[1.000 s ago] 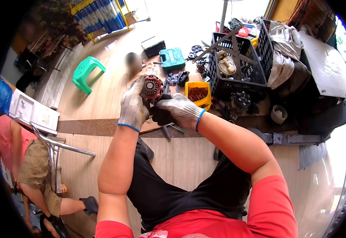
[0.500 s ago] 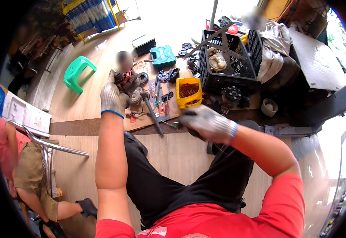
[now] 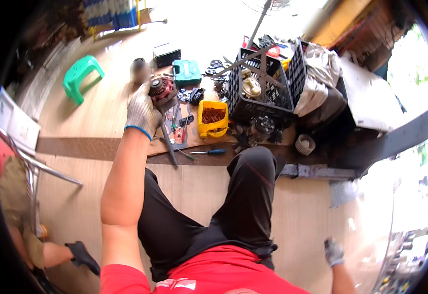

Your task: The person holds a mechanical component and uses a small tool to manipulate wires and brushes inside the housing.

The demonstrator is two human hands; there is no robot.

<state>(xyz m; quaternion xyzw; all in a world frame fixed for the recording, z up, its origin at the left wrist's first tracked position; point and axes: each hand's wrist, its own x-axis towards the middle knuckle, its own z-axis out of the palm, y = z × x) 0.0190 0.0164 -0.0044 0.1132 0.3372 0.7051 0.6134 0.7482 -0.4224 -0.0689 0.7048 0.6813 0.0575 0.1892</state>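
My left hand [image 3: 144, 113], in a white knit glove with a blue cuff, is closed around an alternator part [image 3: 161, 90] with reddish windings and a round centre. The arm is stretched forward over the work area on the floor. Far out at the lower right is my right hand [image 3: 334, 252], also gloved, away from the parts; its fingers are too small and blurred to read. Beneath the left hand lies a dark metal bar [image 3: 170, 147]. A blue-handled screwdriver [image 3: 216, 151] lies on the floor before a yellow cut-open jug [image 3: 213, 131] holding rusty-brown pieces.
A black crate [image 3: 260, 102] with metal parts stands behind my knee. Beyond the jug is a teal tool case [image 3: 186, 72]. To the left are a green stool [image 3: 82, 78] and a seated person's leg [image 3: 59, 254]. A white basket [image 3: 305, 144] stands right of my knee.
My right hand has swung from above my knee out to the lower right. The blue screwdriver is now visible. My left hand keeps hold of the alternator part, and the view has shifted.
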